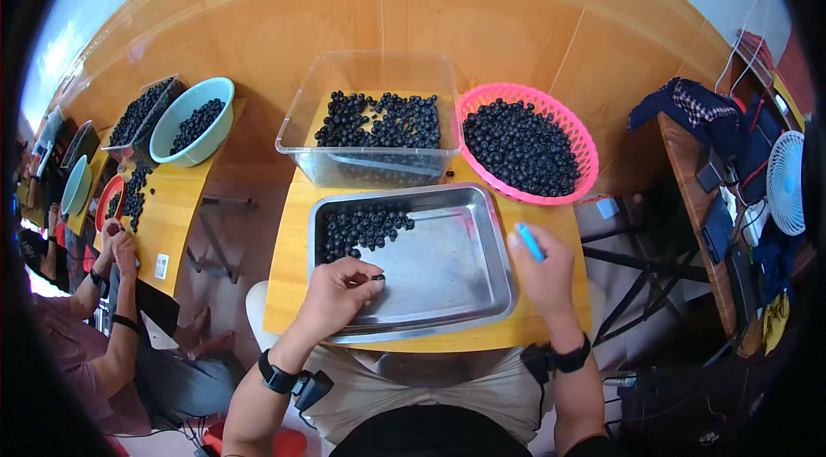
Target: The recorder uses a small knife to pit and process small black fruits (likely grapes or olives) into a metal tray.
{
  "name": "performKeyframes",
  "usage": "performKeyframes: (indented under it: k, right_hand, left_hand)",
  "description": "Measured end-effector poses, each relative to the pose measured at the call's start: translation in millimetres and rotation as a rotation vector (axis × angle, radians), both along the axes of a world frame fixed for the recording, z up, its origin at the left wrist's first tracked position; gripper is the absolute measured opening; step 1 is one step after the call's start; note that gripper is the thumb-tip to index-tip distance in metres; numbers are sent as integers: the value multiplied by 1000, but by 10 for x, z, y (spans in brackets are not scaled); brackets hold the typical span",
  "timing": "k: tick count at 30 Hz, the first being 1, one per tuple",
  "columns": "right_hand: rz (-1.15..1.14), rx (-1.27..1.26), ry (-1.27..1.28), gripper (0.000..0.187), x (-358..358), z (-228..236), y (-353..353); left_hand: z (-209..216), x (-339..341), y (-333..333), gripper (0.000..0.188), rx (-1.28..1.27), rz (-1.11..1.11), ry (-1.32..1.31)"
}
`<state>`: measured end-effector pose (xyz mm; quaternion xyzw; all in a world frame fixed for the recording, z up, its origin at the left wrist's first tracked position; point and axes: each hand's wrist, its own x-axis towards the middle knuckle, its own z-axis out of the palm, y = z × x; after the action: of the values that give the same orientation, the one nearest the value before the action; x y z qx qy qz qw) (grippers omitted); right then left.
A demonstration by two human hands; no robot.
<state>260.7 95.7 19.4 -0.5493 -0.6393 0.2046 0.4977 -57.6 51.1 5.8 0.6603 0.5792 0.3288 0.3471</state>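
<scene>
Left hand (335, 295) pinches berry (379, 278) over tray (452, 255) | right hand (549, 274) grips blue stick (530, 243) | clear bin (331, 168), pink basket (588, 151) crowd far side

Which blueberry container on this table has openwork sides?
The pink plastic basket at the back right; the clear plastic bin beside it and the metal tray in front have solid walls.

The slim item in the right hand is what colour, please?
The item is light blue, showing best in the head view.
</scene>
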Motion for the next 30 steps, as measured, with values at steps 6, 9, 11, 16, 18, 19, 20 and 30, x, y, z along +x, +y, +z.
performKeyframes:
  k: [6, 9, 11, 16, 18, 19, 20, 30]
  right_hand:
    - [312, -117, 6, 34, -414, 61, -498]
    - [393, -58, -18, 36, -526, 27, -587]
    - [452, -19, -26, 33, -573, -23, -626]
    - [460, 2, -49, 34, -667, -48, -698]
    - [460, 16, -63, 35, -680, -41, -712]
    - [456, 17, -75, 35, -680, -44, -720]
    - [453, 17, -88, 36, -679, -47, -727]
    - [448, 67, -99, 36, -694, -35, -783]
  left_hand:
    - [-34, 150, -83, 14, -448, 191, -1236]
    - [-82, 178, -171, 15, -466, 195, -1364]
    - [-117, 193, -227, 19, -480, 184, -1436]
    - [-122, 244, -343, 21, -463, 141, -1523]
    - [-132, 257, -381, 23, -477, 107, -1605]
    - [-137, 262, -396, 23, -476, 107, -1605]
    - [-142, 267, -409, 24, -484, 99, -1627]
    - [-139, 275, -470, 19, -468, 18, -1687]
